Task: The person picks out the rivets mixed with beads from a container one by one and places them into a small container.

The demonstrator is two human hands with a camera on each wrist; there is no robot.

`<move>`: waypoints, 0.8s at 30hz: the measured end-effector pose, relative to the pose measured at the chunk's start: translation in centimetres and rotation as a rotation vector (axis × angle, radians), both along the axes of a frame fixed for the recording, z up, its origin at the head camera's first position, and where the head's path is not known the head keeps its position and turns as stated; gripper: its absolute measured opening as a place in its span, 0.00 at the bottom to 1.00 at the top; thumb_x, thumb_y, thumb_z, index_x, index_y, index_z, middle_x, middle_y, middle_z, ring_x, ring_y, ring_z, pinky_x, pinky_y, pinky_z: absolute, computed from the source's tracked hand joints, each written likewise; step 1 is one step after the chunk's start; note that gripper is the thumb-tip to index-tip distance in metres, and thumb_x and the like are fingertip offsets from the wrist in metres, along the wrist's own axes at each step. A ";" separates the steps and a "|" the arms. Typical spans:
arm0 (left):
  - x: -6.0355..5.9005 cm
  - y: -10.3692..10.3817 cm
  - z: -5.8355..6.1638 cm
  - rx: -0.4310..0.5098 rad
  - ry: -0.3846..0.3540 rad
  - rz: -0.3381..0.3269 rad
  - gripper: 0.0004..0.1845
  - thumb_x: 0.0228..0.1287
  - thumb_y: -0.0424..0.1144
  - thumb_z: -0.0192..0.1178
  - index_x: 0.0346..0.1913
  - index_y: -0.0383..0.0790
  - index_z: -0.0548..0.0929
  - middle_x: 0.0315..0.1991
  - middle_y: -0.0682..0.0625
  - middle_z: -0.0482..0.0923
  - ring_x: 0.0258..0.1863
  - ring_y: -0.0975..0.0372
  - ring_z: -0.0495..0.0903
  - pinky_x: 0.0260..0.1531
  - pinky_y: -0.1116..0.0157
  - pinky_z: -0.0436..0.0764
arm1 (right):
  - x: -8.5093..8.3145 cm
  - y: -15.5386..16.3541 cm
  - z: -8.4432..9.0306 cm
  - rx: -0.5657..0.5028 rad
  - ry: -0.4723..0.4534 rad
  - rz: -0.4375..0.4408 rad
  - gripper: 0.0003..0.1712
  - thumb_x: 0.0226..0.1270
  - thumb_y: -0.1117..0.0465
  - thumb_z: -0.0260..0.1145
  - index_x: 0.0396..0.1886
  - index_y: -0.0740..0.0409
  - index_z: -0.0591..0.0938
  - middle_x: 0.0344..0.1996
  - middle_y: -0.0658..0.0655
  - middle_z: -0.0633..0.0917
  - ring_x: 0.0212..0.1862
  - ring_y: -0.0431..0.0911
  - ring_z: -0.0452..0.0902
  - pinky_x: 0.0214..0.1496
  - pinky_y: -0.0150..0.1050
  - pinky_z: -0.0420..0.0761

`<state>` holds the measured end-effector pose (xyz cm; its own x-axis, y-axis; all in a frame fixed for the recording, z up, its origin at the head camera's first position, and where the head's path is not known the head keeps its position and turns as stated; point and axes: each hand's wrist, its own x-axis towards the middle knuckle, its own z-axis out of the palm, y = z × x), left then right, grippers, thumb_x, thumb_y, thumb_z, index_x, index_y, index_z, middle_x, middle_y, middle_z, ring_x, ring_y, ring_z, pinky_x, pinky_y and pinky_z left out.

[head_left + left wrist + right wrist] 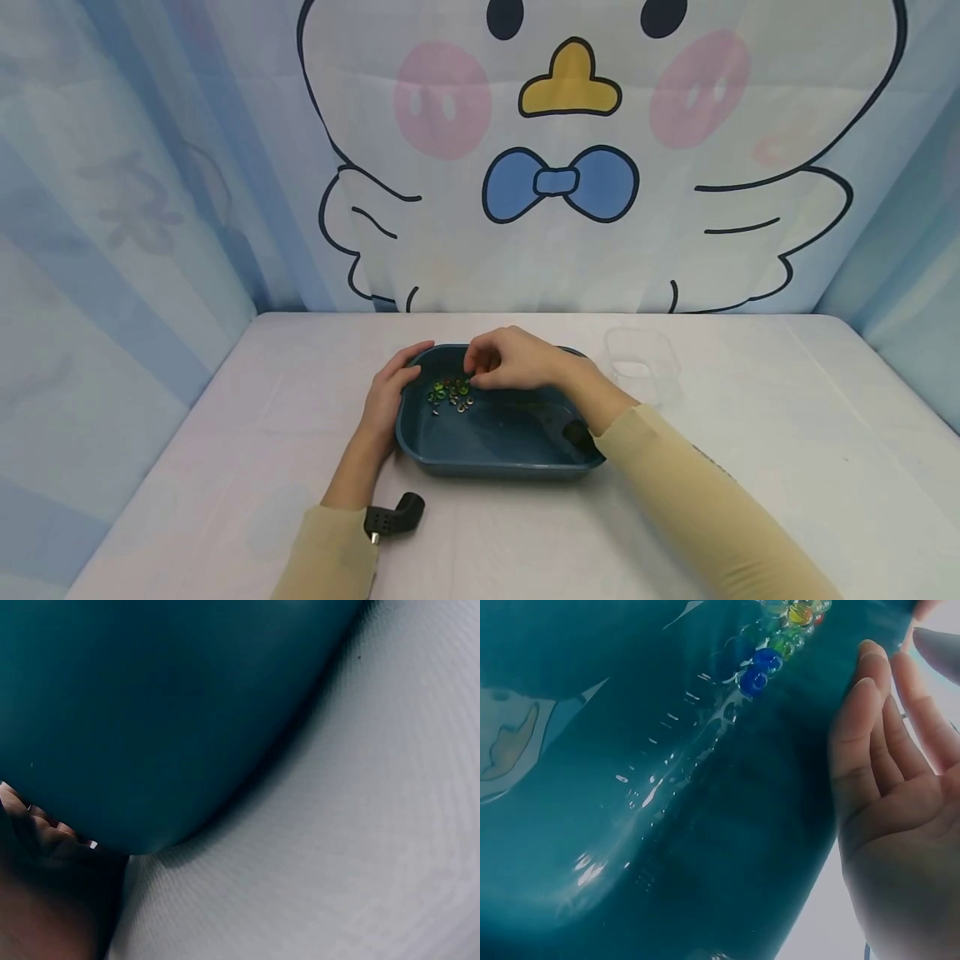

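The left hand (386, 398) rests against the outer left wall of the dark teal tray (495, 462), its fingers curled over the rim near the far corner, so it holds the tray. The left wrist view shows only the tray's outer wall and a few fingertips (56, 832) tucked under the edge.

The right hand (517, 360) hovers inside the tray, fingers bent down toward a small cluster of glassy beads (450, 393) lying just below and to the left of its fingertips. Whether a bead is already pinched I cannot tell; in the right wrist view the fingers (870, 727) look fairly straight and hold nothing visible, with blue, green and yellow beads (769, 652) gathered just beyond them on the glossy tray floor.

The beads look round, smooth and perhaps wet, so a pinch may squirt one out sideways and send it rolling across the tray floor. A clumsy dip of the fingers may scatter the whole cluster away from the hand. If the left hand loosens, the tray may slide on the white tablecloth (750, 500). A clear plastic container (643, 362) stands just right of the right wrist, and the sleeve could knock it.
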<state>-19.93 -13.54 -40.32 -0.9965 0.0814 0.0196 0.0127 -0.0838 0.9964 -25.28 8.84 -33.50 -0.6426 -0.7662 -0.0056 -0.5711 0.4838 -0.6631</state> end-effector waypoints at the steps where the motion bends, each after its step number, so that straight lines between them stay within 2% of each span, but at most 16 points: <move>1: 0.0 0.0 0.0 -0.001 0.000 0.000 0.25 0.75 0.33 0.40 0.72 0.35 0.70 0.72 0.42 0.66 0.72 0.52 0.63 0.72 0.53 0.59 | 0.0 0.0 0.0 0.003 -0.005 0.000 0.10 0.65 0.63 0.69 0.44 0.62 0.84 0.32 0.49 0.83 0.35 0.43 0.78 0.42 0.37 0.80; 14: -0.2 0.0 -0.3 -0.007 0.006 0.008 0.25 0.75 0.34 0.40 0.71 0.36 0.71 0.72 0.42 0.66 0.72 0.52 0.63 0.72 0.53 0.58 | 0.0 0.0 -0.6 0.035 -0.031 0.069 0.12 0.64 0.65 0.69 0.47 0.64 0.84 0.34 0.49 0.85 0.37 0.40 0.80 0.43 0.36 0.80; 24: -0.1 0.0 -0.3 0.011 0.010 0.000 0.25 0.75 0.33 0.39 0.72 0.34 0.69 0.72 0.43 0.65 0.71 0.53 0.63 0.71 0.54 0.60 | 0.0 0.0 -1.2 0.116 -0.049 0.080 0.14 0.65 0.65 0.68 0.50 0.63 0.84 0.34 0.48 0.85 0.36 0.39 0.79 0.42 0.34 0.79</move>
